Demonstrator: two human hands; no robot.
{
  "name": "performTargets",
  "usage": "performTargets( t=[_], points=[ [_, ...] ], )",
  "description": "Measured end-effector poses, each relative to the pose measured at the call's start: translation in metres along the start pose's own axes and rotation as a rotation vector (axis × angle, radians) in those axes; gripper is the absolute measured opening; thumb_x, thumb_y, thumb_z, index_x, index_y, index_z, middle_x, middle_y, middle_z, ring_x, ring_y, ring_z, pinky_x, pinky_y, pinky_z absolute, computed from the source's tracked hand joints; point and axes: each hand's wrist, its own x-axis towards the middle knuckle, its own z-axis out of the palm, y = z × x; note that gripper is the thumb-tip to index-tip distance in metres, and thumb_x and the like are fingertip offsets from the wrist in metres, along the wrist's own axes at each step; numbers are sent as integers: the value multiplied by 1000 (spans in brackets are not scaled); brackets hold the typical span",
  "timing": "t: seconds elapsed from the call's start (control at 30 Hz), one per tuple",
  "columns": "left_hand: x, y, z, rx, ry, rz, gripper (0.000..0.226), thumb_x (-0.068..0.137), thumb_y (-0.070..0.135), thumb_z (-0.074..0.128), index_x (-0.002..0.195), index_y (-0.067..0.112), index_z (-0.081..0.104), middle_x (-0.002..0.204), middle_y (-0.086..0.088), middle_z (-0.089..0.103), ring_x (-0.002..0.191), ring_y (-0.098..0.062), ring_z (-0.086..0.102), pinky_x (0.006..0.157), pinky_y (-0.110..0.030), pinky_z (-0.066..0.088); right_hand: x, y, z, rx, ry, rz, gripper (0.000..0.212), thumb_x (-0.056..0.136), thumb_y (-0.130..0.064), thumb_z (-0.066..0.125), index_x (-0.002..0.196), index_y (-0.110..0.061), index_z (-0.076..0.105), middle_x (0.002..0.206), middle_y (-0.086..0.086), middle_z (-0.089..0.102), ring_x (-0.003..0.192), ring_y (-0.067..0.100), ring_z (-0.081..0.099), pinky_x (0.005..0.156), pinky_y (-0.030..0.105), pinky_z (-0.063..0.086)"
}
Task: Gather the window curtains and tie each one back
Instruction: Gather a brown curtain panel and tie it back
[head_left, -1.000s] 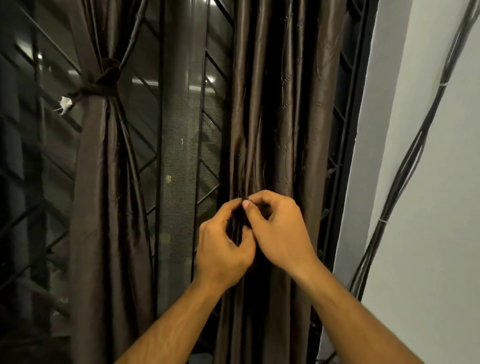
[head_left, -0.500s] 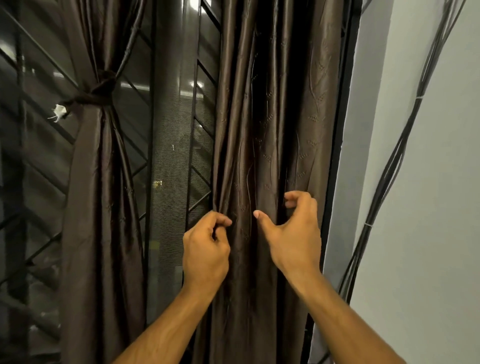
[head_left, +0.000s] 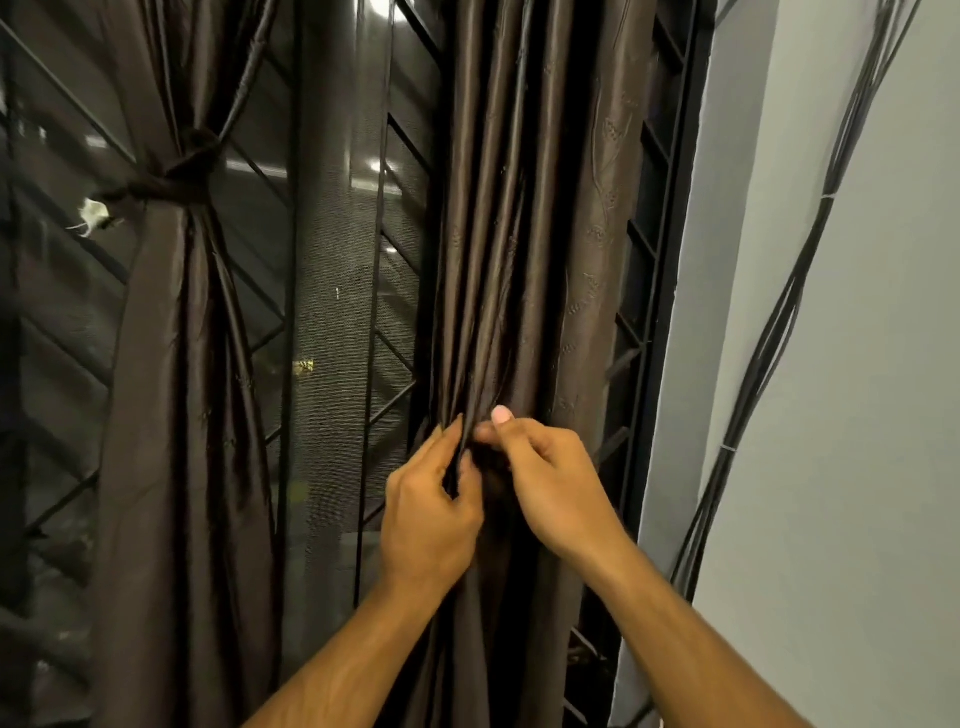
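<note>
Half a second ago the two hands were apart on the right curtain (head_left: 524, 249), the left one pinching its window-side edge and the right one open with thumb and fingers spread over the folds; now they have come back together at the middle of the cloth. The left hand (head_left: 428, 519) is closed with its fingertips nipping several pleats, and the right hand (head_left: 550, 483) is closed too, thumb and forefinger pinched on the same bunch of fabric just beside the left fingertips, the two hands touching or very nearly so. Above the pinch the pleats run in toward one point, so the cloth is being drawn narrower there (the lower part hangs loose and full). This looks like one more pass of gathering: spread, catch a further fold, bring it in. No band or cord shows in either hand, and whether one hides in the dark gap between the palms cannot be told. The left curtain (head_left: 171, 364) is already cinched by a knotted tie (head_left: 166, 179) of the same brown cloth, hanging against the window grille (head_left: 332, 322), well apart from the hands. So one curtain appears done, and this one is gathered but not yet bound.
</note>
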Motion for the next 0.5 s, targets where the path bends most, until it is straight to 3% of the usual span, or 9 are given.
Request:
performTargets(
  t=[0.07, 0.1, 0.17, 0.23, 0.27, 0.3, 0.37, 0.43, 0.5],
  points=[
    [0, 1, 1, 20, 51, 8, 40, 97, 6, 63, 137, 9, 62, 130, -5, 69, 119, -20, 67, 101, -28, 52, -1, 8, -3, -134, 197, -102, 16, 101, -32, 64, 105, -22, 76, 106, -13, 71, 94, -1, 68, 85, 26, 58],
    [-1, 1, 1, 9, 68, 17, 42, 97, 5, 61, 138, 12, 61, 125, -4, 72, 111, -18, 70, 95, -28, 55, -2, 11, -3, -194, 308, -119, 18, 98, -32, 68, 113, -24, 70, 111, -14, 65, 90, 1, 67, 82, 28, 59],
    [-3, 2, 1, -49, 96, 27, 42, 97, 4, 61, 133, 25, 57, 112, 4, 73, 99, -6, 70, 83, -23, 57, 2, 13, -4, -271, 457, -81, 41, 91, -41, 75, 124, -27, 56, 122, -13, 54, 84, 4, 64, 76, 30, 59],
    [-3, 2, 2, -83, 125, 34, 40, 96, 0, 62, 116, 32, 49, 97, 14, 65, 89, 1, 66, 72, -15, 54, 11, 13, -4, -335, 466, 6, 61, 85, -52, 78, 133, -27, 48, 131, -12, 49, 96, 7, 64, 82, 35, 59],
    [-3, 0, 3, -73, 128, 46, 38, 94, -3, 62, 108, 29, 48, 90, 14, 61, 81, 1, 64, 66, -12, 50, 16, 13, -4, -364, 434, 38, 61, 85, -54, 77, 132, -26, 52, 130, -12, 53, 102, 8, 63, 86, 37, 58],
    [-2, -2, 3, -52, 120, 57, 34, 92, -7, 61, 101, 24, 51, 85, 13, 60, 74, 0, 61, 62, -10, 46, 21, 16, -4, -369, 398, 52, 51, 86, -53, 76, 125, -25, 60, 122, -12, 61, 101, 8, 64, 88, 39, 59],
    [0, -5, 4, -17, 97, 55, 31, 89, -12, 60, 94, 18, 64, 83, 13, 64, 69, -2, 61, 65, -9, 47, 25, 18, -2, -323, 354, 54, 20, 91, -42, 74, 93, -24, 69, 89, -9, 71, 81, 10, 67, 80, 44, 59],
    [2, -5, 3, -17, 101, 44, 30, 90, -11, 62, 101, 15, 74, 94, 17, 68, 88, -8, 69, 80, -9, 50, 21, 20, 0, -310, 373, 6, 25, 93, -32, 74, 74, -25, 60, 75, -7, 64, 70, 12, 62, 73, 42, 57],
    [3, -4, 2, -19, 101, 51, 25, 91, -2, 68, 111, 12, 75, 103, 17, 68, 110, -4, 64, 91, -6, 47, 14, 17, 3, -329, 389, -60, 31, 93, -28, 75, 72, -29, 52, 81, -8, 60, 73, 9, 59, 72, 32, 53]
  ],
)
